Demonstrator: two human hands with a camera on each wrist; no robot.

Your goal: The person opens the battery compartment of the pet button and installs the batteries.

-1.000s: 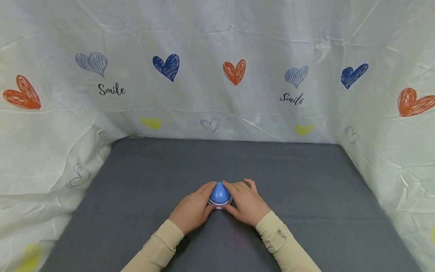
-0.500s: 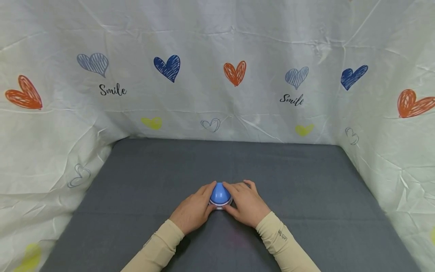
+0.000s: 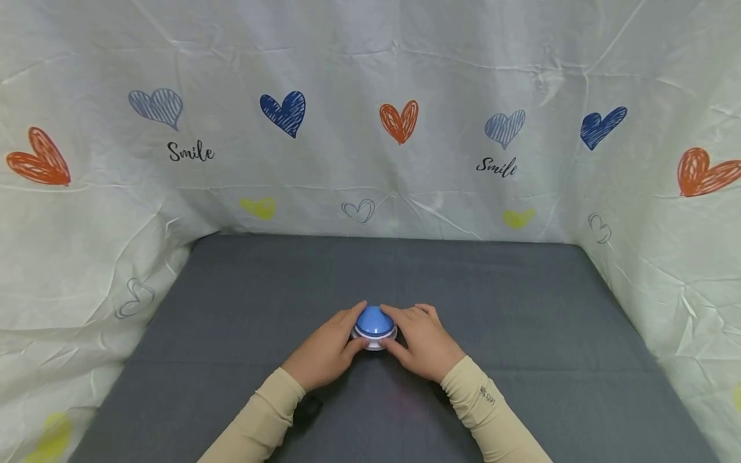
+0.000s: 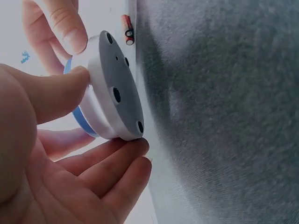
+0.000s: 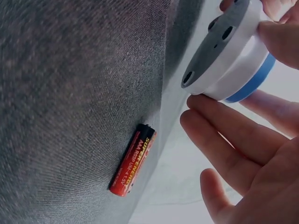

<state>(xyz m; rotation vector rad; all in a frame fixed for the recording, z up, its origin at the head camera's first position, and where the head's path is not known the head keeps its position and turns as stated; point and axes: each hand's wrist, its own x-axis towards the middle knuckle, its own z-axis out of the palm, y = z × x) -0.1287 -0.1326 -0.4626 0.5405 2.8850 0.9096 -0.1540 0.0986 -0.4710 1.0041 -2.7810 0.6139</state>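
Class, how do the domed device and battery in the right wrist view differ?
The domed device is blue and white; the battery is red and black. The device is broad and round, the battery slim. The left hand and right hand hold the device above the grey cloth; the battery lies on it.

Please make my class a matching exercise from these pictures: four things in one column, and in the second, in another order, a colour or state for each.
1. Device
2. Battery
3. Right sleeve
4. Tabletop

A. Dark grey
B. Red and black, with printed lettering
C. Held between the left hand and the right hand
D. Beige

Right pairs: 1-C, 2-B, 3-D, 4-A.
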